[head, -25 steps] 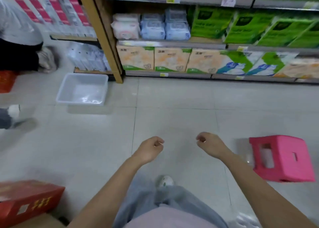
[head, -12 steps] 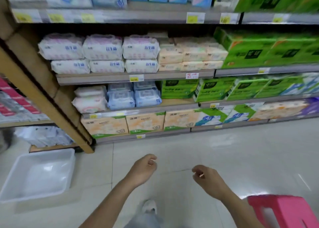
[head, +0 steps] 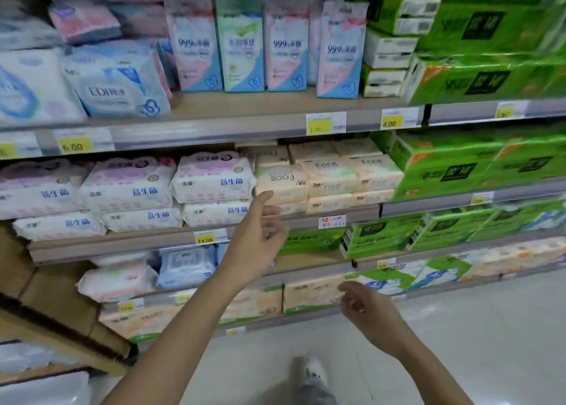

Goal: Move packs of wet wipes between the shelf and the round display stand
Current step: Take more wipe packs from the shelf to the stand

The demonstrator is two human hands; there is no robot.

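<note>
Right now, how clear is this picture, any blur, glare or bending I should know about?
Head view: motion blur smears the edges, worst at the upper left packs and on the left hand's fingertips; the middle price tag is only partly readable. Glare streaks the green tissue packs at right. Wide-angle distortion bows the shelf rails. The right hand is soft but recognisable.

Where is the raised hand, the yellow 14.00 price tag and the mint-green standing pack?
Raised left hand (head: 255,245): head view, on its palm.
Yellow 14.00 price tag (head: 205,239): head view, on the printed number.
Mint-green standing pack (head: 242,44): head view, on its front face.
</note>
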